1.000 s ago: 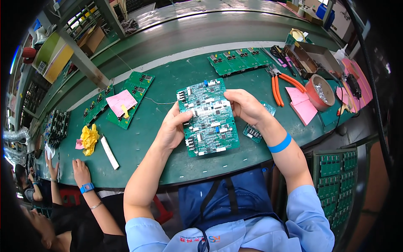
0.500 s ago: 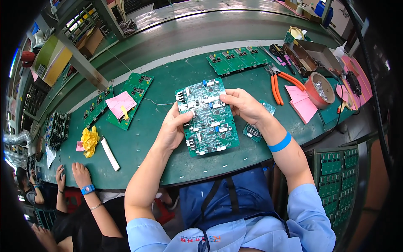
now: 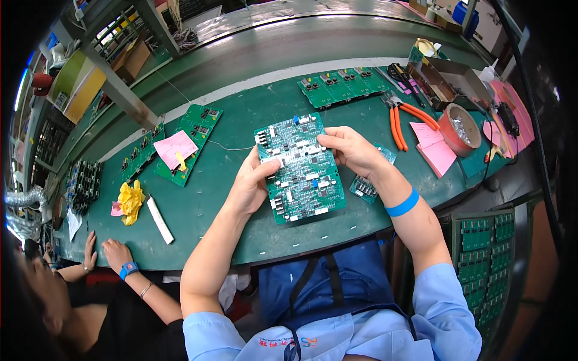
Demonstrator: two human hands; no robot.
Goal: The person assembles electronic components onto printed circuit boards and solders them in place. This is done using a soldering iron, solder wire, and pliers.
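Between my two hands, a green circuit board panel (image 3: 300, 171) is held up over the bench, its face crowded with small parts, white connectors and blue blocks. My left hand (image 3: 251, 180) grips its left edge, thumb pressed on the face. On the upper right edge my right hand (image 3: 349, 149) is closed, thumb on top and fingers hidden beneath. A smaller circuit board (image 3: 365, 186) lies on the bench under my right wrist, partly covered by it. A thin wire (image 3: 232, 148) runs from the left toward the panel's upper left edge.
Circuit boards (image 3: 343, 87) lie at the back, and more boards (image 3: 195, 132) with a pink slip (image 3: 176, 149) at left. Orange-handled cutters (image 3: 397, 123), pink paper (image 3: 435, 150) and a tape roll (image 3: 459, 129) sit right. A co-worker's hand (image 3: 117, 256) rests on the bench's left edge.
My hands and the panel have barely moved. At lower left, the co-worker has leaned in closer to the bench, and their hands have shifted slightly.
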